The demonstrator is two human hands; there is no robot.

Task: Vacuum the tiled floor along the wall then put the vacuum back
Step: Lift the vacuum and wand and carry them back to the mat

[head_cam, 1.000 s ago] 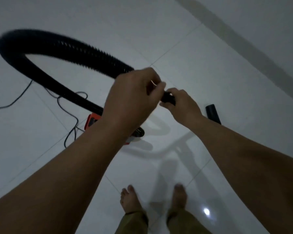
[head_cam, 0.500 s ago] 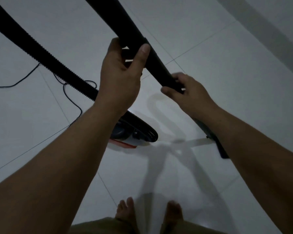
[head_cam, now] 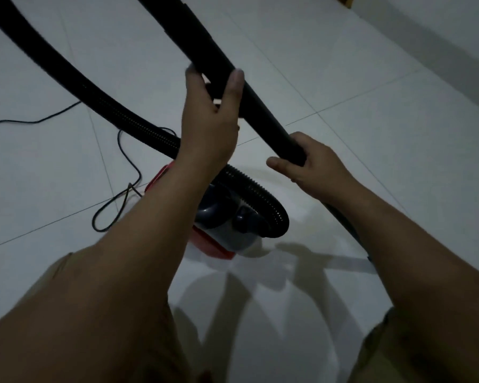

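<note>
A: Gripping the vacuum's rigid black tube (head_cam: 227,78) with both hands, a person stands over the canister (head_cam: 230,222) on the pale tiled floor (head_cam: 371,161). The left hand (head_cam: 209,125) curls round the tube high up; the right hand (head_cam: 313,164) closes round it lower down.

B: What could go wrong?

A: The power cord (head_cam: 119,194) lies in loose loops beside the canister, close to where the person stands. My guess: a step back could snag it, or a pull on the ribbed hose (head_cam: 108,106) could tip the canister.

B: And the grip?

A: Smooth matte plastic, tapering; it might twist in the hands or part at a joint.

B: Surfaces?

A: Glossy square tiles with thin grout lines, reflecting shadows. The hose is corrugated and flexible, arcing into the rounded grey-and-red canister. The wall (head_cam: 454,37) runs along the upper right, well apart from the tube's hidden lower end.
</note>
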